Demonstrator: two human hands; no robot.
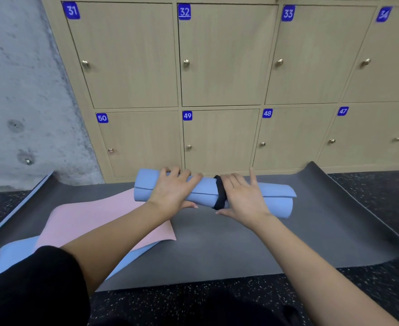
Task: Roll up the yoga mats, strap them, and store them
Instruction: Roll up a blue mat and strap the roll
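A rolled light-blue yoga mat (273, 198) lies crosswise on a flat dark grey mat (217, 243), with a black strap (220, 194) wrapped round its middle. My left hand (173, 190) holds the roll left of the strap, fingers over the top and thumb along the near side. My right hand (242, 196) rests on the roll just right of the strap, fingers spread and straight, thumb by the strap's lower end. A pink mat (95, 220) lies unrolled at the left, over another flat blue mat (15, 257).
Wooden lockers (219, 137) with numbered blue labels and round knobs, all shut, stand right behind the roll. A bare concrete wall (17, 90) is at the left. Around the mats lies dark speckled floor (370, 290). The grey mat's far right corner curls up against the lockers.
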